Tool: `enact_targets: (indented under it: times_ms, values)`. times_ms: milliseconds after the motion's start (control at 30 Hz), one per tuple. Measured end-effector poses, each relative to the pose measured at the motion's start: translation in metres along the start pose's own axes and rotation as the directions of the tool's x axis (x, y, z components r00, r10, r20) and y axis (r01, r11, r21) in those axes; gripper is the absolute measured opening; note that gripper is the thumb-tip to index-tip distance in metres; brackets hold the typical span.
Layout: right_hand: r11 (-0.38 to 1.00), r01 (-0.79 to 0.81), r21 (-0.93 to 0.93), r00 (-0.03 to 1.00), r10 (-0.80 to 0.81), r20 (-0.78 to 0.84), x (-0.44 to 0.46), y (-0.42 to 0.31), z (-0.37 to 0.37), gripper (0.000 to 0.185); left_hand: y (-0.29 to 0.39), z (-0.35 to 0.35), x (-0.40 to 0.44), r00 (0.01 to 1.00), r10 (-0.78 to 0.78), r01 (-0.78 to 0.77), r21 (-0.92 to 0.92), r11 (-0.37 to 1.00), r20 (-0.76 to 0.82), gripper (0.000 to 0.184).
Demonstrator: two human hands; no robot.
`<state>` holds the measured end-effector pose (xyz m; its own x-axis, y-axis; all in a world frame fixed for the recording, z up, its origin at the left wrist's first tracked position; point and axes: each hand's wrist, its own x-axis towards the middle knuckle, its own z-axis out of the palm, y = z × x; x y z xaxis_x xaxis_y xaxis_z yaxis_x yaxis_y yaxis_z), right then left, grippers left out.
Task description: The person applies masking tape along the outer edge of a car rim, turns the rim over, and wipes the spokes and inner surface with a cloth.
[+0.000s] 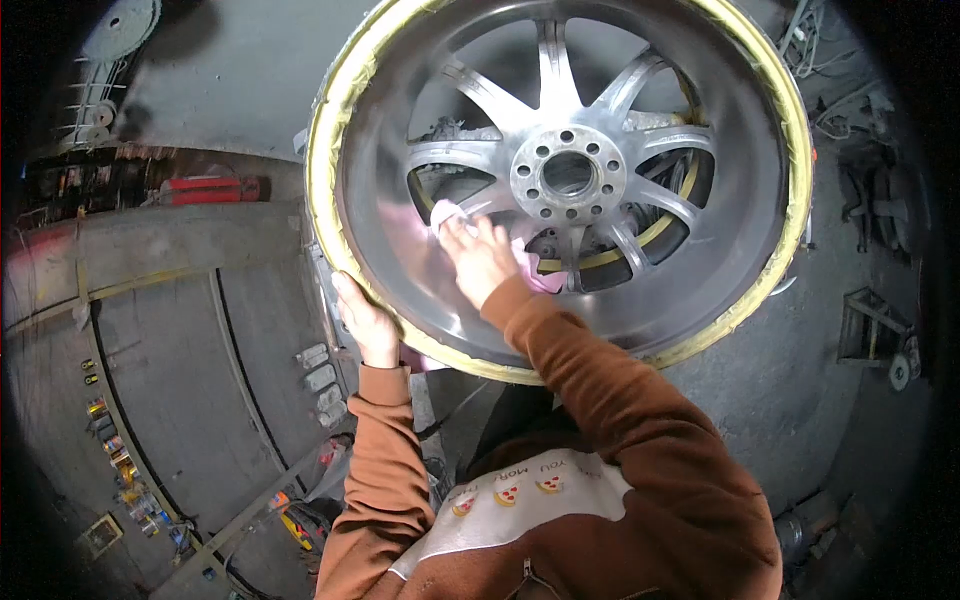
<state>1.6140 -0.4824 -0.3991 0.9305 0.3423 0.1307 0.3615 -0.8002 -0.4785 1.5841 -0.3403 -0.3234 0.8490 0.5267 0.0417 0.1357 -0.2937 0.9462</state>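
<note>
A large metal wheel rim faces me, its edge covered with yellow masking tape. Inside the barrel, my right hand presses a pink cloth against the inner wall at the lower left, near the spokes. Part of the cloth sticks out past the fingertips, and another part hangs beside the wrist. My left hand grips the taped edge at the lower left, its fingers on the outer side and partly hidden. Several spokes meet at the hub, which has a ring of holes.
A red cylinder lies at the left by a ledge. Small bottles and cans line the lower left. A metal frame stands at the right, and cables hang at the upper right.
</note>
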Motion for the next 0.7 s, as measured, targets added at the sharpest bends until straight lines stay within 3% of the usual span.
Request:
enact_targets:
  times_ms: [100, 200, 267, 333, 367, 400, 467, 533, 633, 700]
  values:
    - [1.000, 0.001, 0.023, 0.998, 0.000, -0.056, 0.002, 0.004, -0.001, 0.044, -0.001, -0.001, 0.000, 0.999, 0.037, -0.037, 0.046, 0.998, -0.007, 0.058]
    - [0.944, -0.019, 0.331, 0.998, 0.038, -0.049, -0.002, -0.018, 0.000, 0.056, -0.003, -0.003, 0.003, 0.999, 0.040, -0.039, 0.078, 0.996, -0.017, 0.058]
    - [0.974, 0.020, 0.224, 1.000, -0.022, 0.006, -0.006, -0.010, -0.001, 0.053, -0.004, -0.004, 0.001, 1.000, 0.025, -0.024, 0.106, 0.994, -0.010, 0.058]
    - [0.998, 0.007, -0.054, 0.993, -0.001, 0.117, -0.003, 0.011, 0.004, 0.049, 0.002, -0.002, 0.000, 1.000, 0.020, -0.020, 0.070, 0.997, -0.005, 0.058]
    - [0.993, 0.020, -0.116, 0.999, -0.016, 0.029, -0.005, 0.019, 0.000, 0.046, 0.006, -0.001, -0.001, 1.000, 0.020, -0.020, 0.068, 0.998, -0.002, 0.058]
    - [0.992, 0.014, -0.122, 1.000, -0.011, 0.028, -0.006, 0.019, 0.000, 0.046, 0.010, 0.000, -0.001, 1.000, 0.012, -0.012, 0.045, 0.999, 0.007, 0.057]
    - [0.975, -0.173, -0.138, 0.985, 0.169, -0.040, -0.011, 0.013, -0.002, 0.044, 0.003, 0.000, 0.000, 1.000, -0.006, 0.005, 0.018, 1.000, 0.016, 0.055]
    - [0.975, -0.199, -0.095, 0.980, 0.196, -0.039, -0.007, 0.001, 0.006, 0.043, -0.018, -0.008, 0.004, 0.997, 0.076, -0.073, 0.099, 0.992, -0.024, 0.053]
    - [0.982, 0.041, 0.186, 0.999, -0.033, -0.043, -0.002, -0.006, 0.003, 0.040, -0.003, -0.007, 0.001, 0.999, 0.046, -0.046, 0.121, 0.992, 0.003, 0.050]
    - [0.986, 0.102, 0.133, 0.994, -0.096, -0.054, -0.005, 0.003, 0.000, 0.039, -0.002, -0.005, 0.000, 0.999, 0.020, -0.022, 0.099, 0.995, 0.028, 0.049]
